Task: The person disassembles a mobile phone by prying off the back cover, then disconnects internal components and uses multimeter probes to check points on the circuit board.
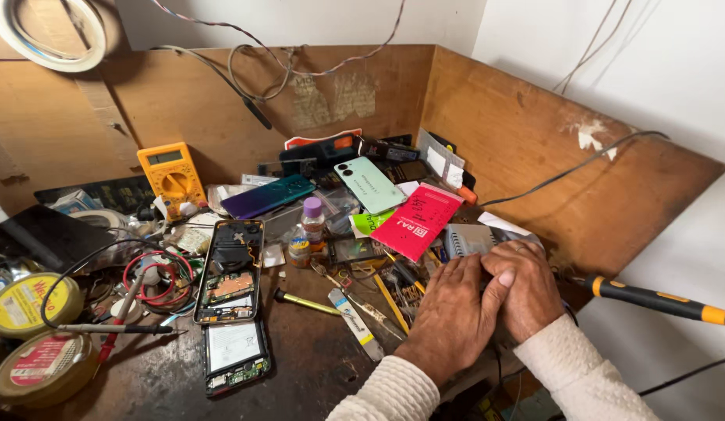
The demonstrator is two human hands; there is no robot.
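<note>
Two hands [487, 300], four phones [230, 270]

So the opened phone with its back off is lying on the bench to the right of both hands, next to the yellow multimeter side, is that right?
Not quite. In the head view the opened phone lies to the left of both hands, the left hand and right hand, not to their right. It is indeed on the side of the yellow multimeter.

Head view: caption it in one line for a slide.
Both hands, left hand and right hand, rest together beside an opened phone on a cluttered repair bench.
</note>
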